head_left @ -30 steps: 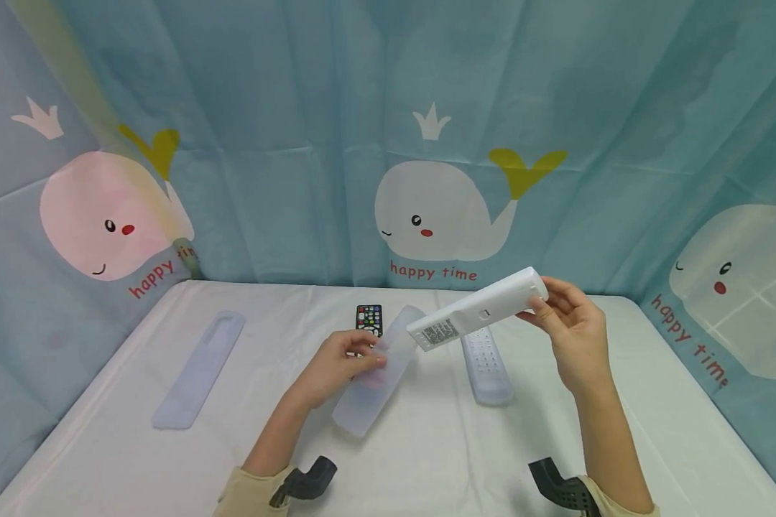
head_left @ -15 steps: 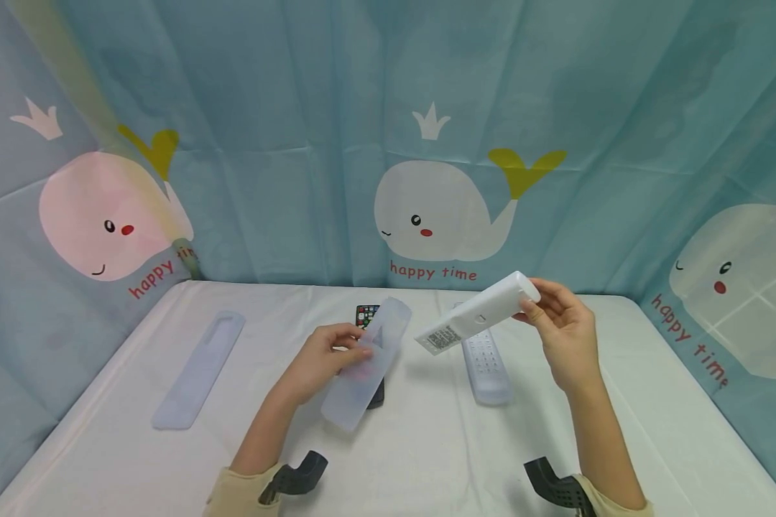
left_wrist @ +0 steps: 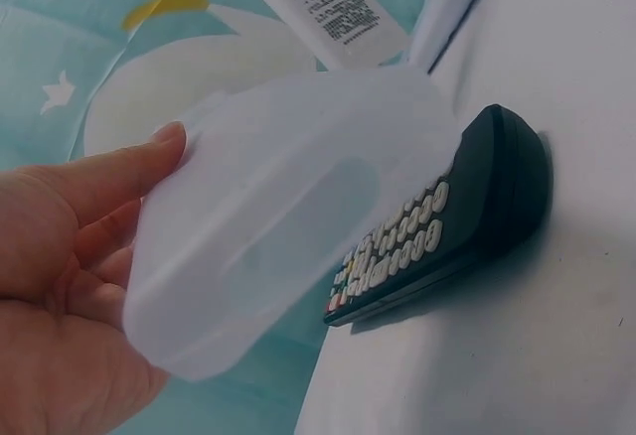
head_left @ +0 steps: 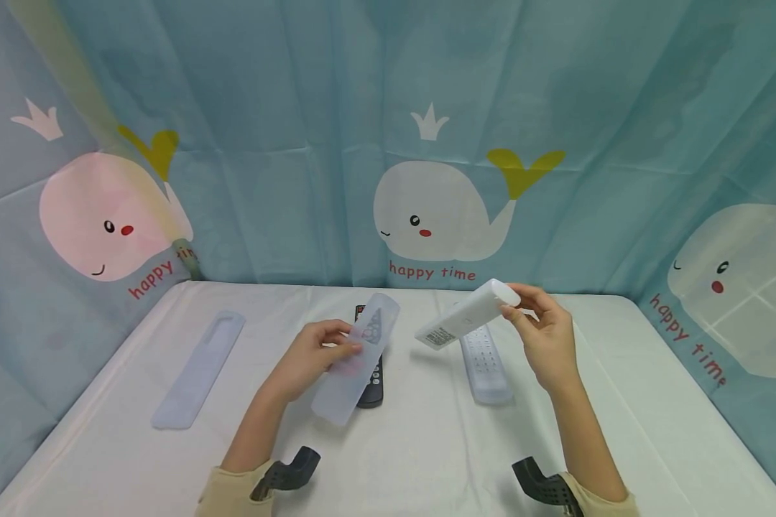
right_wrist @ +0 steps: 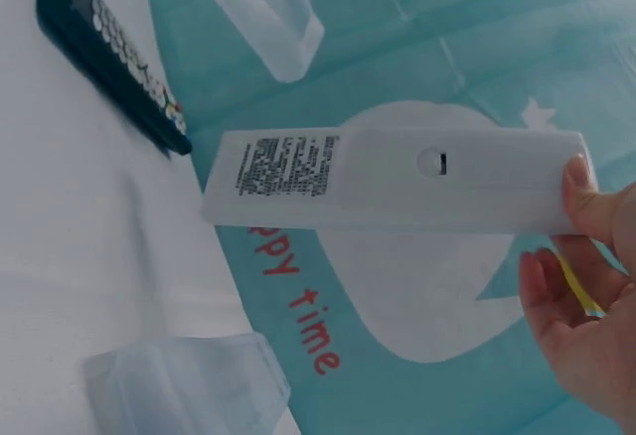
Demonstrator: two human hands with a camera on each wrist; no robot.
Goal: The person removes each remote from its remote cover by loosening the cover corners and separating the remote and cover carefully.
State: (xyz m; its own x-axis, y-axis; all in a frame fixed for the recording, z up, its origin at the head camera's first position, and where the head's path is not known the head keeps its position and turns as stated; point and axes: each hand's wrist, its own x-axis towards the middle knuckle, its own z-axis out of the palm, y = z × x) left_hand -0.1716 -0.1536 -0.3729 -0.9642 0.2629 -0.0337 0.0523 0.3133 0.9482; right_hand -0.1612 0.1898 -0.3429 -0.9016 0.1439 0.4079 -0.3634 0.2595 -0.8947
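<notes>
In red lettering (head_left: 432, 271) on the curtain (head_left: 284, 215), directly below the middle whale (head_left: 440, 208): “happy time”. Repeated in full right of the middle whale, below the right whale (head_left: 759, 294), and left of it, below the left whale (head_left: 84, 208), there broken off at a fold. From the right wrist, only “ppy time”. Too small to read: label print (right_wrist: 288, 166) on the white remote (head_left: 468, 316) and markings on the black remote (head_left: 371, 391), both below the middle whale.

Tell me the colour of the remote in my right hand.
The remote is white, clearest in the right wrist view.
</notes>
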